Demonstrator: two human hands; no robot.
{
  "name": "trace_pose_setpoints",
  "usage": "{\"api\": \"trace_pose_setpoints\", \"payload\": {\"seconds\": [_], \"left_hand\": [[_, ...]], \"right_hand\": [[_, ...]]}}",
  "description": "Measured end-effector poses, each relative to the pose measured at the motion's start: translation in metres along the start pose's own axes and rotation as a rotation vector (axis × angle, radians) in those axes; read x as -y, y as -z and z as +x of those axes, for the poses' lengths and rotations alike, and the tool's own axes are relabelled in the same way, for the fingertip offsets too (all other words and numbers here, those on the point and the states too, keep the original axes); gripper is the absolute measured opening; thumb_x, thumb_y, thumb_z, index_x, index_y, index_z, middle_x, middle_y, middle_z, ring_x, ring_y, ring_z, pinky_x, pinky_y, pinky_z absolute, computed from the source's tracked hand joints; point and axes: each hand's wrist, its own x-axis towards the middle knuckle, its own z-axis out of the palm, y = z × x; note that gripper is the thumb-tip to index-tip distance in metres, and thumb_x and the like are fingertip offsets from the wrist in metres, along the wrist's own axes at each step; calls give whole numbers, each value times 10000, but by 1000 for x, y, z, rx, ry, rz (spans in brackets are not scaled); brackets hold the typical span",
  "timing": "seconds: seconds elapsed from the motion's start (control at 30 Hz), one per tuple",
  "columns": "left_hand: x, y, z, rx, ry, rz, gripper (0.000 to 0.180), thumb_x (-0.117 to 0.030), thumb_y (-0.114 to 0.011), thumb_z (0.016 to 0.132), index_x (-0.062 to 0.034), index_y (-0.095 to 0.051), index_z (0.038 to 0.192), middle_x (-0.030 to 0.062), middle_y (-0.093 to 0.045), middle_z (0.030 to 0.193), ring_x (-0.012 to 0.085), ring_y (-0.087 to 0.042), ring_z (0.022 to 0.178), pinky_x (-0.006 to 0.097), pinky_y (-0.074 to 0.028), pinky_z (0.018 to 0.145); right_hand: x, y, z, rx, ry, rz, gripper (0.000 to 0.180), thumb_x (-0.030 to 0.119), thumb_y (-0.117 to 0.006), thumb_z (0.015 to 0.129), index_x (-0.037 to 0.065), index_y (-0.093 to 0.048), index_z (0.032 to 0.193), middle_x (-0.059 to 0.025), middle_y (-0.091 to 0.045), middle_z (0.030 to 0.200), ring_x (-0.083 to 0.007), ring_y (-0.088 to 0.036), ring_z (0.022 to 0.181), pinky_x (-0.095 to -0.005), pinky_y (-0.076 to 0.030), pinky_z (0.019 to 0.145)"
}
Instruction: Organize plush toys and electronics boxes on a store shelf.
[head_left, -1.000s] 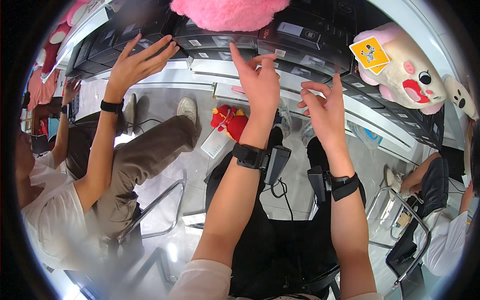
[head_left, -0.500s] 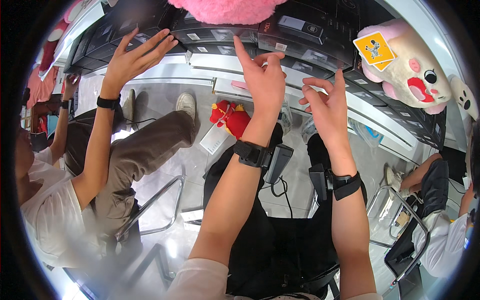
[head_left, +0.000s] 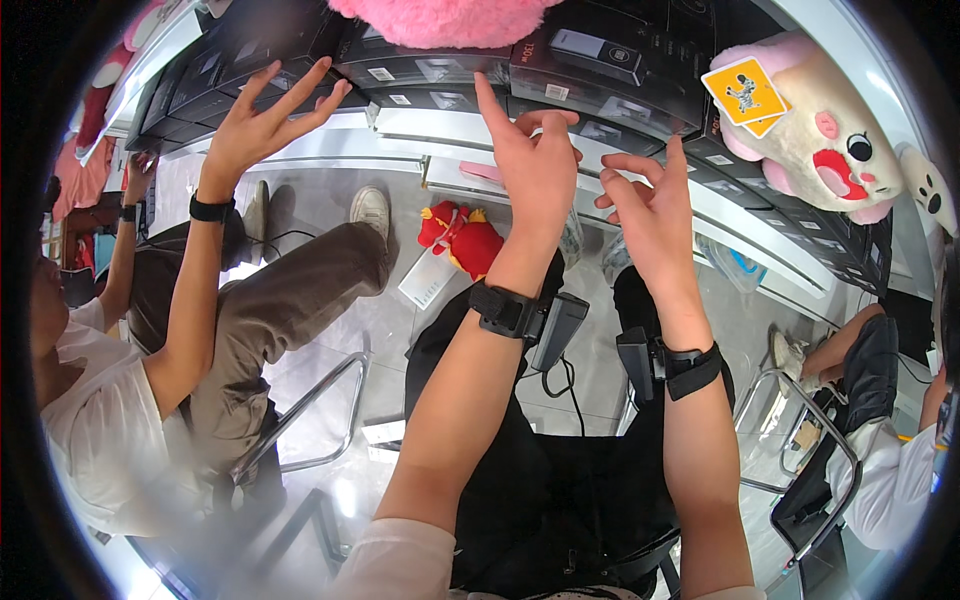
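Note:
My left hand (head_left: 540, 165) is raised in front of the stacked black boxes (head_left: 430, 72). Its index finger stretches out while the other fingers bend, and nothing is visible in it. To its right, my right hand (head_left: 652, 215) hangs in the air below another black box (head_left: 610, 70), index finger extended and the others partly bent, also without an object. Each of my wrists wears a black strap with a dark device, the left device (head_left: 560, 330) and the right device (head_left: 636, 360). Whether any fingertip touches a box cannot be made out.
Pink plush (head_left: 445, 18) and a cream plush toy (head_left: 835, 150) with yellow cards (head_left: 745, 92) sit on the boxes. Below the white shelf edge (head_left: 470, 138) lies a red plush toy (head_left: 460, 240) by a white box (head_left: 428, 278). A neighbour's hand (head_left: 255, 130) reaches in at left; another person sits right.
My left hand has shifted very slightly to the right; my right hand is almost unmoved. The neighbour's fingers have spread further apart.

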Motion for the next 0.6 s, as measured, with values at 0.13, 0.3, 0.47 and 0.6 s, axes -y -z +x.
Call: {"api": "trace_pose_setpoints", "payload": {"seconds": [0.13,0.3,0.47,0.6], "left_hand": [[-2,-2,-3,-1,27,9,864,4,-504,940,-67,12,1629,129,-698,922,119,-591,576,272,-518,552],[0,-2,-4,21,37,14,872,20,-515,946,-83,12,1632,130,-695,931,116,-591,599,270,-528,564],[5,-5,-7,54,33,9,861,21,-513,953,-86,6,1632,132,-695,941,116,-603,621,269,-529,570],[4,-6,-9,67,37,21,846,19,-506,956,-83,-5,1630,136,-696,949,121,-616,634,270,-529,570]], "right_hand": [[1,1,-1,5,4,12,969,82,-676,903,-140,1,1560,-161,-694,1127,-178,-703,808,-280,-576,682],[-2,1,-1,4,3,22,974,78,-675,901,-145,10,1557,-173,-687,1140,-173,-695,807,-277,-578,684],[0,1,-1,6,15,15,974,73,-674,900,-158,14,1550,-182,-681,1144,-166,-687,825,-274,-580,689],[-1,2,0,4,14,3,969,73,-673,901,-165,10,1546,-183,-678,1148,-164,-686,833,-273,-581,692]]}}
